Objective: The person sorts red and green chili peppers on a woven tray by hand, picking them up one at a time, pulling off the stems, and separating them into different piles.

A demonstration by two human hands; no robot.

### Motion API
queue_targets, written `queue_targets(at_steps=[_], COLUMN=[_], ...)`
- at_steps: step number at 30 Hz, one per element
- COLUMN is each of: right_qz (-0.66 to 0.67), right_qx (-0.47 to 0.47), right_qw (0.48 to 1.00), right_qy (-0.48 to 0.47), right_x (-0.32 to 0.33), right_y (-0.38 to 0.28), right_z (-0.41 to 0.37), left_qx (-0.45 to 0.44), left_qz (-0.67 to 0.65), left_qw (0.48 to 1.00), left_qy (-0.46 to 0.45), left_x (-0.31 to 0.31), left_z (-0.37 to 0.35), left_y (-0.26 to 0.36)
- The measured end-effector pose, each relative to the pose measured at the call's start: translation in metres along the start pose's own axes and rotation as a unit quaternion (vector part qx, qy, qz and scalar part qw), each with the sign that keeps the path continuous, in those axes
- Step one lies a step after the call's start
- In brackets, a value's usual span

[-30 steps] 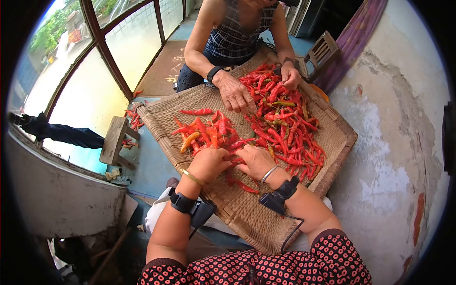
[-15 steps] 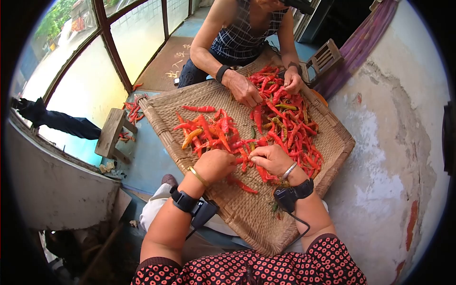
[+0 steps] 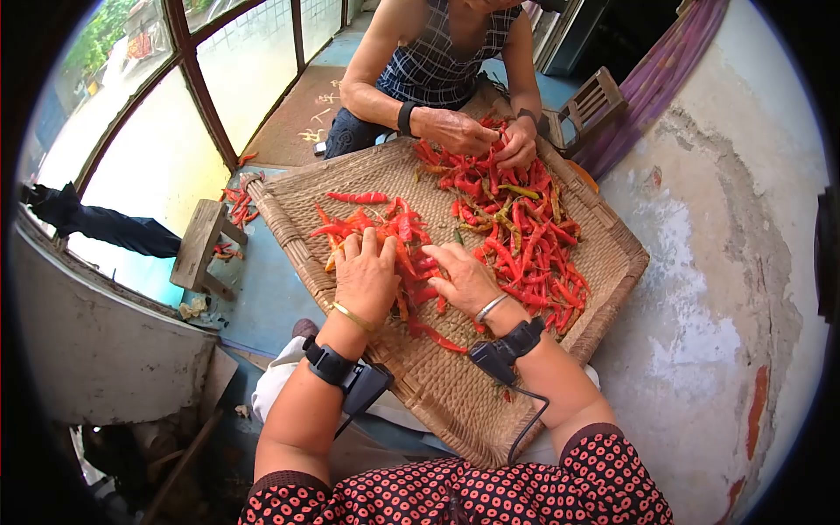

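Fingers (image 3: 368,247) of my left hand (image 3: 366,278) lay spread and flat, palm down, gripping nothing, pressed on the small heap of red chillies (image 3: 398,229) near the left edge of the woven tray (image 3: 442,385). My right hand (image 3: 466,280) lay just beside it, its fingers (image 3: 439,259) likewise loose and stretched across the same heap, closed on no pod that I could see. Whether a chilli lay hidden under either palm I could not tell. One loose chilli (image 3: 435,338) lay apart toward the tray's near edge, between my wrists. Further across the tray spread the larger heap (image 3: 529,241), and at the tray's far edge another person's hands (image 3: 477,136) were in it. Beyond the tray's left rim a few pods (image 3: 236,206) lay on the floor by a small wooden stool (image 3: 199,249). The risk, as I judged it, was that a sweep from flat hands so near that rim would send chillies over it. The cable (image 3: 529,420) hanging from my right wrist could also snag the tray's near edge and jolt it, and bare palms pressed on the pods could take up their sting.
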State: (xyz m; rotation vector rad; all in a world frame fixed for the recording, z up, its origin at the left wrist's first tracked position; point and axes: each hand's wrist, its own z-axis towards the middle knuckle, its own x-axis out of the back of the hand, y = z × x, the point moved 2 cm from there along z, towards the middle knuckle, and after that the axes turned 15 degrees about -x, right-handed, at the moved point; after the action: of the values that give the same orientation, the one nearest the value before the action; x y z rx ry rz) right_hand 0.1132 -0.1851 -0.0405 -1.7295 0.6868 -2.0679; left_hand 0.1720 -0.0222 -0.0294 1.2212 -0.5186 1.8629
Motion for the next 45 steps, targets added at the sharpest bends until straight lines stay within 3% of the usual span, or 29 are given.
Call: queue_targets(at_steps=[1,3,5,7,10,14,19,21,22,23,24,25,26,27,28,29,30,31,32,34,37,38,39,41,42,43,45], right_qz=[0.004,0.032,0.059,0.091,0.139,0.16,0.141,0.028,0.027,-0.067,-0.16,-0.051,0.036,0.123,0.082,0.039,0.035,0.036,0.053,0.083,0.093,0.055,0.012,-0.074,-0.133,-0.182,-0.28], right_qx=[0.036,0.044,0.049,-0.01,-0.09,-0.086,-0.154,-0.157,-0.157,-0.128,-0.097,-0.163,-0.154,-0.143,-0.044,0.054,0.082,0.08,0.07,0.018,-0.046,-0.042,-0.067,-0.12,-0.203,-0.229,-0.194], right_qw=[0.999,0.998,0.997,0.993,0.982,0.981,0.975,0.968,0.968,0.963,0.948,0.974,0.985,0.982,0.995,0.997,0.995,0.996,0.993,0.979,0.973,0.984,0.99,0.99,0.969,0.948,0.908], right_qy=[-0.017,-0.014,-0.013,-0.069,-0.091,-0.065,0.077,0.196,0.196,0.229,0.259,0.145,0.068,-0.01,-0.02,-0.029,-0.033,-0.032,-0.084,-0.184,-0.206,-0.163,-0.126,0.002,0.045,0.129,0.245], right_x=[-0.01,-0.028,-0.038,-0.047,-0.044,-0.006,0.067,0.076,0.075,0.075,0.074,0.068,0.06,0.052,0.047,0.041,0.035,0.031,0.026,0.025,0.032,0.04,0.047,0.065,0.072,0.079,0.084], right_y=[-0.002,-0.007,-0.003,0.005,0.009,-0.001,0.009,0.036,0.038,0.037,0.035,0.031,0.022,0.012,0.003,-0.005,-0.009,-0.009,-0.007,-0.007,-0.002,0.001,0.01,0.032,0.043,0.045,0.041], right_z=[0.002,0.006,0.008,0.011,0.01,0.004,-0.005,-0.006,-0.007,-0.008,-0.009,-0.008,-0.008,-0.008,-0.008,-0.01,-0.012,-0.012,-0.013,-0.014,-0.015,-0.014,-0.012,-0.01,-0.009,-0.011,-0.012], left_qx=[0.0,-0.013,-0.052,-0.015,-0.047,-0.049,-0.05,-0.052,-0.053,-0.053,-0.062,-0.07,-0.069,-0.034,0.001,0.002,0.006,0.009,0.009,0.029,0.086,0.092,0.093,0.138,0.172,0.173,0.203], left_qz=[0.001,-0.072,-0.037,-0.109,-0.13,-0.145,-0.148,-0.171,-0.193,-0.193,-0.276,-0.358,-0.358,-0.453,-0.543,-0.543,-0.58,-0.616,-0.617,-0.676,-0.699,-0.659,-0.66,-0.721,-0.786,-0.786,-0.87], left_qw=[1.0,0.991,0.996,0.977,0.978,0.97,0.962,0.961,0.961,0.961,0.946,0.923,0.923,0.882,0.83,0.83,0.802,0.771,0.77,0.714,0.694,0.739,0.738,0.679,0.594,0.593,0.443], left_qy=[0.0,-0.112,-0.065,-0.184,-0.157,-0.191,-0.226,-0.21,-0.192,-0.192,-0.157,-0.121,-0.123,-0.125,-0.126,-0.128,-0.145,-0.161,-0.164,-0.18,-0.15,-0.105,-0.105,-0.029,0.008,0.006,0.069], left_x=[0.0,-0.007,-0.009,-0.014,-0.017,-0.011,-0.014,-0.013,-0.012,-0.01,-0.005,-0.002,-0.002,-0.003,-0.004,-0.004,-0.004,-0.003,-0.001,0.002,0.002,-0.001,-0.001,0.005,0.016,0.021,0.024], left_z=[0.0,0.0,-0.001,-0.001,-0.003,-0.001,-0.002,-0.001,0.0,0.001,0.003,0.004,0.004,0.003,0.002,0.002,0.002,0.002,0.003,0.003,0.003,0.003,0.003,0.006,0.007,0.007,0.009], left_y=[-0.001,-0.005,-0.007,-0.008,-0.009,-0.007,-0.009,-0.006,-0.005,-0.004,-0.002,0.0,0.001,0.001,0.002,0.001,0.0,0.0,-0.001,-0.003,-0.004,-0.005,-0.005,-0.006,-0.002,-0.001,-0.001])
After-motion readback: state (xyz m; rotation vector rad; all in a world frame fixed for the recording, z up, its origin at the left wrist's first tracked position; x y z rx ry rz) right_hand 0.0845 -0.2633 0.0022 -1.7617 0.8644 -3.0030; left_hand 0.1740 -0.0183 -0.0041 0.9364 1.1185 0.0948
